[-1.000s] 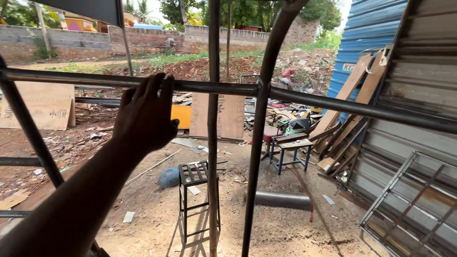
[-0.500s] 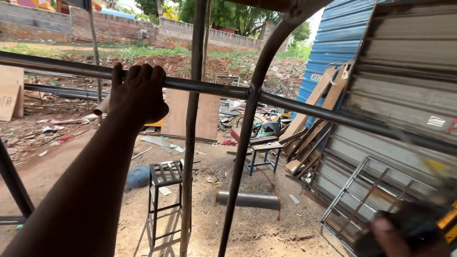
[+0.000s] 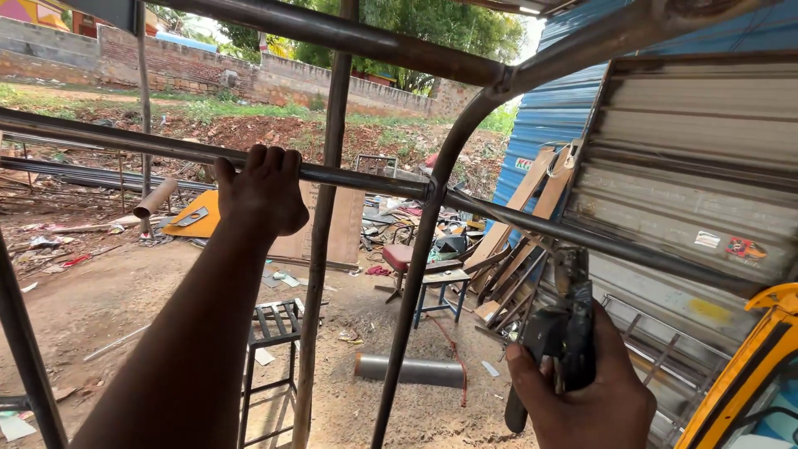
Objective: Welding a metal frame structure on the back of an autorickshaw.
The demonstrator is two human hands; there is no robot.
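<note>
Head view, looking down and outward through a frame of rusty steel tubing. Left hand (image 3: 264,193) is raised with the arm stretched forward, fingers curled over and closed around the horizontal bar (image 3: 366,180) that crosses the frame at mid-height; knuckles face the camera, thumb side toward the left. Right hand (image 3: 592,399) sits low at the right of the view, fingers wrapped tight on the grip of a dark welding electrode holder (image 3: 568,328), which points upward toward the same bar where it slopes down to the right; whether its tip touches the bar cannot be told. A curved tube (image 3: 432,249) rises from the ground, meets the horizontal bar at a joint just right of the left hand, and bends off toward the upper right. A straight vertical tube (image 3: 320,249) passes just beside the left hand, on its right. Beyond the frame, on bare dirt: a small metal stool (image 3: 273,328), a short grey pipe (image 3: 411,370) lying flat, a low work table (image 3: 440,287) amid scrap. Corrugated sheet wall (image 3: 698,183) fills the right side, with wooden planks (image 3: 532,216) leaning against it. Brick boundary wall (image 3: 191,66) at the far side, trees behind. Yellow object (image 3: 752,374) at the lower right corner, partly cut off, kind unclear.
</note>
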